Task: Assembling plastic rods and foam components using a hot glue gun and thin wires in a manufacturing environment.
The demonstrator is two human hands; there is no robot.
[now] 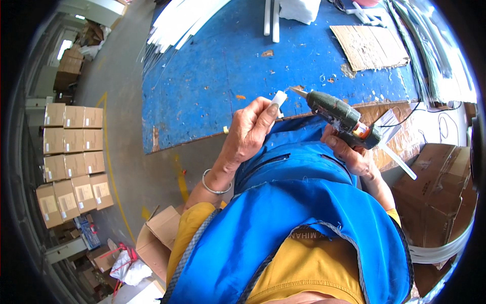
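Blue apron (298, 223) hides wrists, glue gun (341, 117) grip half-covered by right hand (354, 154)

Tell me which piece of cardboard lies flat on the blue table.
The torn brown sheet at the blue table's far right corner. The other cardboard is boxes: stacked on the floor at left, and beside the person at right.

A torn cardboard sheet (369, 46) lies near the blue tabletop's (212, 86) far right corner, white strips (177, 23) overhang its far left edge, and stacked cartons (73, 162) stand on the floor.
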